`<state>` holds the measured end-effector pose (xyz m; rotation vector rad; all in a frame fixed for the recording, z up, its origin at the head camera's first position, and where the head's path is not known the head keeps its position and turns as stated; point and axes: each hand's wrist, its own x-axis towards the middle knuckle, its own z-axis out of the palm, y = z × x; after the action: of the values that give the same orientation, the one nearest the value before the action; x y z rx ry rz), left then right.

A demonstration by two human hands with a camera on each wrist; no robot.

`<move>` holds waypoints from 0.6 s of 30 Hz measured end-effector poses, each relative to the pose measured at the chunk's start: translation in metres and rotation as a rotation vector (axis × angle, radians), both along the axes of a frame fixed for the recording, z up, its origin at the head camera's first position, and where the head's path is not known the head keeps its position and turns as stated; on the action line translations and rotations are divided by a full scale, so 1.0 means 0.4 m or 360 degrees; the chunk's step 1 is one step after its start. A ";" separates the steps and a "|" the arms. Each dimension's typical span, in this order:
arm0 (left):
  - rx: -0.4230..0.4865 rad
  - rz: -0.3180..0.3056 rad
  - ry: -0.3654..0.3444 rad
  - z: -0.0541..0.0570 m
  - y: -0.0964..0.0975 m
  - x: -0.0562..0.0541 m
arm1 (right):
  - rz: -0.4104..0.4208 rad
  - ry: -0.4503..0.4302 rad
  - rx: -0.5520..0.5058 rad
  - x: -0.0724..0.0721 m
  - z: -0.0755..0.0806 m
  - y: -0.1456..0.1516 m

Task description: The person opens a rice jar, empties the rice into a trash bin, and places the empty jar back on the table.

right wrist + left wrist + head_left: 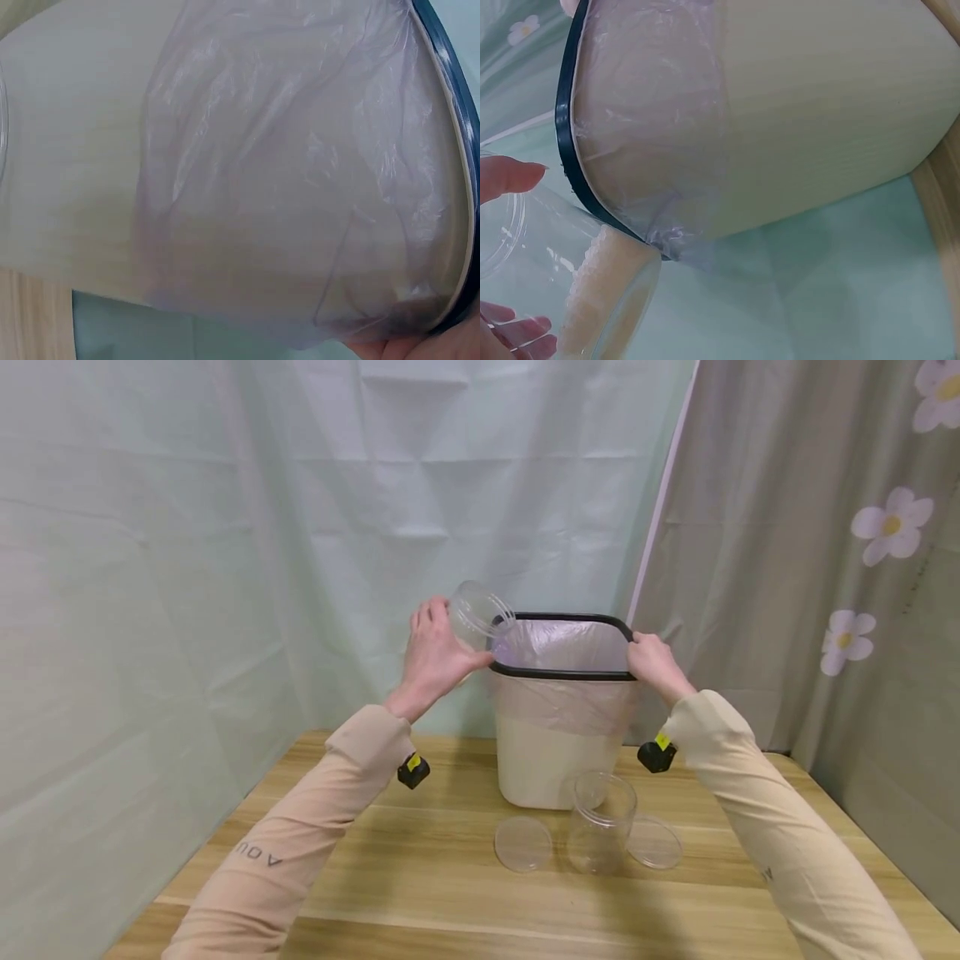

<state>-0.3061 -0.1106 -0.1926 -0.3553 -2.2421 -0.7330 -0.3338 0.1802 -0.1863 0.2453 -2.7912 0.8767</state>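
My left hand holds a clear plastic jar tilted beside the left rim of a cream trash bin. Thumb and fingers stand on opposite sides of the jar in the left wrist view. A beige patch shows at one end of that jar; whether it is contents or seen through the wall, I cannot tell. At the bin's right side my right hand grips the black rim. A thin translucent liner bag folds over the rim and hangs down outside.
A second clear jar stands on the wooden table in front of the bin. Flat beside it lie two clear round lids, a left lid and a right lid. Pale curtains hang behind and at both sides.
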 end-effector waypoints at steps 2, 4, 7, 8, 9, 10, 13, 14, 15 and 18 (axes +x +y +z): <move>-0.0008 0.0000 -0.0004 0.005 0.001 -0.002 | 0.0002 0.0011 -0.0035 0.002 -0.003 0.000; -0.0015 -0.0001 -0.0016 0.010 0.003 -0.004 | 0.0002 0.0035 -0.0062 0.003 -0.006 0.000; -0.0033 -0.0006 -0.0024 0.016 0.006 -0.009 | 0.0003 0.0067 -0.0103 0.004 -0.010 0.000; -0.0043 -0.0002 -0.0032 0.019 0.008 -0.010 | 0.0003 0.0075 -0.0118 0.004 -0.012 0.001; -0.0052 0.0000 -0.0036 0.021 0.009 -0.011 | 0.0004 0.0078 -0.0129 0.005 -0.013 0.001; -0.0069 0.0007 -0.0040 0.023 0.010 -0.011 | 0.0004 0.0069 -0.0150 0.005 -0.013 0.000; -0.0111 0.0030 -0.0058 0.029 0.013 -0.015 | 0.0001 0.0056 -0.0174 0.004 -0.013 0.000; -0.0126 0.0037 -0.0060 0.030 0.014 -0.016 | -0.0003 0.0056 -0.0175 0.004 -0.012 -0.001; -0.0136 0.0040 -0.0058 0.031 0.015 -0.018 | -0.0007 0.0052 -0.0178 0.005 -0.011 -0.001; -0.0149 0.0040 -0.0050 0.033 0.017 -0.022 | -0.0034 0.0052 -0.0181 0.006 -0.010 -0.004</move>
<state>-0.3147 -0.1037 -0.1793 -0.3622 -2.3114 -0.6257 -0.3314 0.1784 -0.1902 0.2096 -2.6979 1.0125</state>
